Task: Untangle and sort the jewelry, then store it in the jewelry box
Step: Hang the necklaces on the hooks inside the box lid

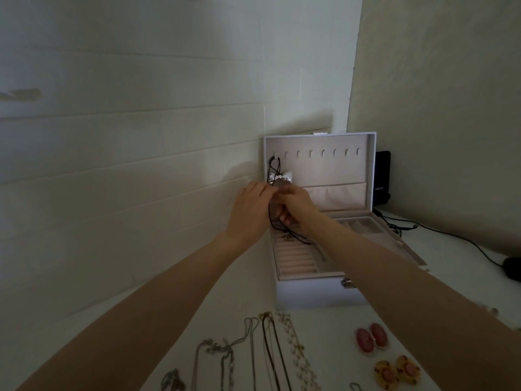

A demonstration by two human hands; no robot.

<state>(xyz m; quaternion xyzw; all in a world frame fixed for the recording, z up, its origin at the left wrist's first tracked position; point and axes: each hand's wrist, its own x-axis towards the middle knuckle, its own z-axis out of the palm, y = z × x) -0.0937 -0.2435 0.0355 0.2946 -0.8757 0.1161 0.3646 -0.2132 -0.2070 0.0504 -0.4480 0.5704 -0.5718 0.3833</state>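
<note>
Storage step, first necklace: the black cord necklace (271, 165) hangs from the leftmost hook (275, 155) inside the raised lid of the jewelry box (315, 294), with its silver pendant (279, 177) just above my hands. Right hand (297, 204) has its fingers curled round the lower cord. Left hand (251, 210) has its fingertips at the same spot; pinch or mere touch, I cannot tell. Slack cord trails into the tray. Chains (253, 348) and earrings (370, 340) lie in a row near me, not yet stored. Judgement on the next move: tuck the slack into the lid pocket (335, 197) without lifting the loop off the hook.
</note>
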